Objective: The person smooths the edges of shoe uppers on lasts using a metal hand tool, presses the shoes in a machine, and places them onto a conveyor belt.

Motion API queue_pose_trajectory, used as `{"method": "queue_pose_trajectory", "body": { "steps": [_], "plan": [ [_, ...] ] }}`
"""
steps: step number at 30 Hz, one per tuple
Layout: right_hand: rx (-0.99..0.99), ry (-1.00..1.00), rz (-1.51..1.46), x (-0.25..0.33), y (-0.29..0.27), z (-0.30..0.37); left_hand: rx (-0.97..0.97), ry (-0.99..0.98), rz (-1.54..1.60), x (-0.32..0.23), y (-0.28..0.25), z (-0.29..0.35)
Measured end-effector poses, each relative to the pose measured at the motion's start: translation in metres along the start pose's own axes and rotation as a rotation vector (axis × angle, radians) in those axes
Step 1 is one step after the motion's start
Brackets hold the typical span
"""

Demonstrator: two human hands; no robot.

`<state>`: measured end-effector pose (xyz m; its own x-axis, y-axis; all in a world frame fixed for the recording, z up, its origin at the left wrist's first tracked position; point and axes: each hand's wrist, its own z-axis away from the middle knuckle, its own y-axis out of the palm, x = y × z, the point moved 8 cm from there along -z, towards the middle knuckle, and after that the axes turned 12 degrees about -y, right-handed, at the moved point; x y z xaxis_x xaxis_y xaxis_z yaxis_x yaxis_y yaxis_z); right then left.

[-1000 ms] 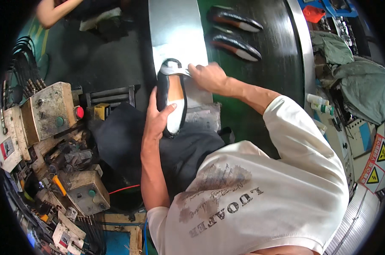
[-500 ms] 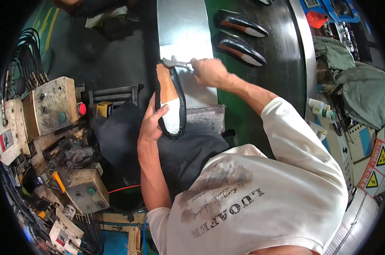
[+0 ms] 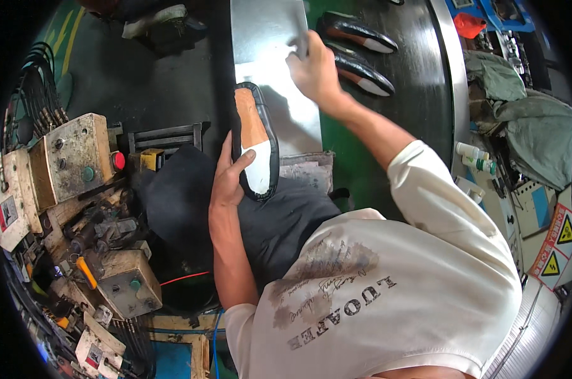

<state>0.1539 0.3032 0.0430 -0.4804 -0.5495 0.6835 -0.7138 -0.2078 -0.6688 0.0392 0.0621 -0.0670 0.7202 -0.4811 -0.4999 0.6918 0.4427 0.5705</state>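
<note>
A black shoe (image 3: pixel 255 165) lies sole up over my lap, its underside showing a tan strip and a white front part. My left hand (image 3: pixel 229 180) is closed round its left side, thumb pressed on the white part. Up and to the right of the shoe, my right hand (image 3: pixel 319 72) grips a hammer (image 3: pixel 302 45), held clear of the sole. Motion smears the hammer's metal head. Beneath the right hand stretches a shiny metal plate (image 3: pixel 267 60).
More black shoes (image 3: pixel 362 72) lie on their sides on the green bench surface (image 3: pixel 419 82) at the right. Dirty machine boxes with buttons (image 3: pixel 77 158) crowd the left. Bottles (image 3: pixel 475 158) and a grey-green cloth (image 3: pixel 539 139) sit at the far right.
My right hand has lifted the hammer away from the shoe's upper end, moving it up and slightly right. The left hand keeps its hold on the shoe, which has shifted slightly.
</note>
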Motion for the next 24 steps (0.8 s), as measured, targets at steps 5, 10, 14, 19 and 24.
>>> {"method": "queue_pose_trajectory", "body": {
  "steps": [5,10,14,19,24],
  "plan": [
    [0.759,-0.161,0.344,-0.032,0.069,0.054,-0.093,0.057,-0.090,0.010,-0.008,-0.002],
    [0.431,0.171,-0.102,0.005,0.028,0.048,-0.229,0.215,-0.107,-0.022,0.004,0.054],
    [0.513,0.212,-0.121,0.021,0.039,0.078,-0.543,0.502,-0.642,-0.038,-0.006,0.143],
    [0.752,0.025,-0.155,0.053,0.091,0.110,-1.075,0.338,-0.789,0.003,-0.025,0.215],
    [0.612,-0.412,-0.302,0.209,0.087,0.074,-1.172,0.202,-0.647,0.057,-0.052,0.234]
  ]
}}
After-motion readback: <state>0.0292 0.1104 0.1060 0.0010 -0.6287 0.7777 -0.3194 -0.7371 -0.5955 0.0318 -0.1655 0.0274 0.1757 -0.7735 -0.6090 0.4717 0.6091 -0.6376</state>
